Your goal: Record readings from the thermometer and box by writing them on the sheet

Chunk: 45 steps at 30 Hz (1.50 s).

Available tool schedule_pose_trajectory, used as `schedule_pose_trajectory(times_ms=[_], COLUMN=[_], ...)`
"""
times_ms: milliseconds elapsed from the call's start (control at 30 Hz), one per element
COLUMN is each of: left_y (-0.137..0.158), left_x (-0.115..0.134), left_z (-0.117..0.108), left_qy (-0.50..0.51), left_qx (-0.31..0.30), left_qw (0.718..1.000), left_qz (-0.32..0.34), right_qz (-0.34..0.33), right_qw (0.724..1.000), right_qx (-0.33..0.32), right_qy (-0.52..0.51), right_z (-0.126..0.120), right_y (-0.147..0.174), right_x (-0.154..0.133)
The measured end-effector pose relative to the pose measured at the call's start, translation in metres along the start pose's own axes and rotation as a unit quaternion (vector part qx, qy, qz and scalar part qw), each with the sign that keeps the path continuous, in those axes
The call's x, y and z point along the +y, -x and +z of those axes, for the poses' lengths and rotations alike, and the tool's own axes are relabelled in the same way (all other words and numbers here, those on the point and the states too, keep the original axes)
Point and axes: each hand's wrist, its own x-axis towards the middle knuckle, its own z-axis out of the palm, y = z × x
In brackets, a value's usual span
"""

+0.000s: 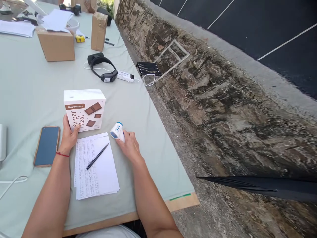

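Note:
My left hand [70,135] is closed on the lower left corner of a white box [90,114], thumb across its front. The box stands upright and carries "NutriMotion" and "Su-per Meal" lettering with pictures of brown bars. In my right hand [130,143] is a white and blue handheld infrared thermometer [117,130], gripped by its handle, its head leaning toward the box. Between my forearms lie several sheets of paper [109,175] with rows of small writing or print. A black pen [97,156] rests slantwise on the sheets.
A phone [47,145] lies left of my left hand. Farther back are a black headset [102,67], a cable, a white packet [125,76] and cardboard boxes [58,46], [99,31]. The table's right edge [170,132] borders a stone wall [223,109].

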Motion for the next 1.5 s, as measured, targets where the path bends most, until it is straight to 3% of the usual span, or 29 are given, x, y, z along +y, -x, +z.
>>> schedule_pose_trajectory(times_ms=[67,133,233,367,467,533,600,700,800,867,967,1067,1200,1500], left_y=[0.001,0.003,0.007,0.018,0.030,0.039,0.045,0.050,0.051,0.052,0.053,0.055,0.055,0.055], left_x=[-0.002,-0.002,-0.001,0.001,0.006,0.010,0.015,0.020,0.022,0.022,0.023,0.024,0.025,0.027], left_z=[-0.001,0.000,0.004,0.007,0.002,-0.003,-0.007,-0.007,-0.004,-0.004,-0.005,-0.006,-0.004,-0.004], left_qy=[-0.015,-0.027,-0.063,-0.118,-0.142,-0.146,-0.155,-0.205,-0.258,-0.278,-0.299,-0.311,-0.301,-0.312], left_qx=[-0.004,-0.008,-0.006,0.053,0.100,0.080,0.021,-0.053,-0.123,-0.171,-0.217,-0.234,-0.247,-0.255], left_qw=[1.000,1.000,0.997,0.985,0.977,0.979,0.985,0.977,0.956,0.942,0.925,0.916,0.915,0.909], left_qz=[0.004,0.004,-0.040,-0.113,-0.120,-0.114,-0.079,0.009,0.066,0.081,0.090,0.101,0.107,0.104], right_qz=[-0.006,-0.041,-0.164,-0.362,-0.418,-0.446,-0.461,-0.424,-0.298,-0.202,-0.125,-0.084,-0.054,-0.088], right_qw=[0.998,0.995,0.980,0.931,0.902,0.887,0.878,0.902,0.942,0.940,0.912,0.906,0.920,0.939], right_qx=[-0.005,0.032,0.091,-0.021,-0.074,-0.093,-0.105,-0.086,-0.032,0.002,0.011,0.025,0.034,-0.005], right_qy=[0.060,0.086,0.064,0.048,0.074,0.080,0.072,0.009,-0.148,-0.276,-0.391,-0.414,-0.387,-0.333], right_z=[0.003,0.006,0.010,0.021,0.028,0.025,0.017,0.004,0.007,0.019,0.043,0.061,0.070,0.072], right_y=[-0.005,-0.005,0.001,0.010,0.011,0.008,0.005,0.003,0.006,0.009,0.012,0.013,0.015,0.016], right_x=[0.011,0.015,0.011,-0.002,-0.007,-0.006,-0.003,0.001,-0.004,-0.013,-0.030,-0.042,-0.045,-0.040])
